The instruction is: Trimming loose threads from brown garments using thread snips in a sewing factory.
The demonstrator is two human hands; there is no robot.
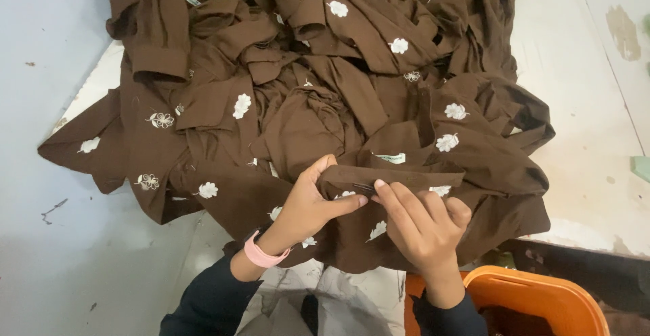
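At the counter (596,140) edge, both hands pinch one brown garment's folded band (399,173). Left hand (308,207) and right hand (423,224) fingers grasp it; inspection of the seam appears under way, calling for steady tension.

Head camera, looking steeply down, close above the work table (589,140)

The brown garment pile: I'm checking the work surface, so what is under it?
Under the brown garment pile a white table shows at the right and upper left edges. The tabletop beneath the heap is covered. Both hands, left hand and right hand, pinch a folded edge.
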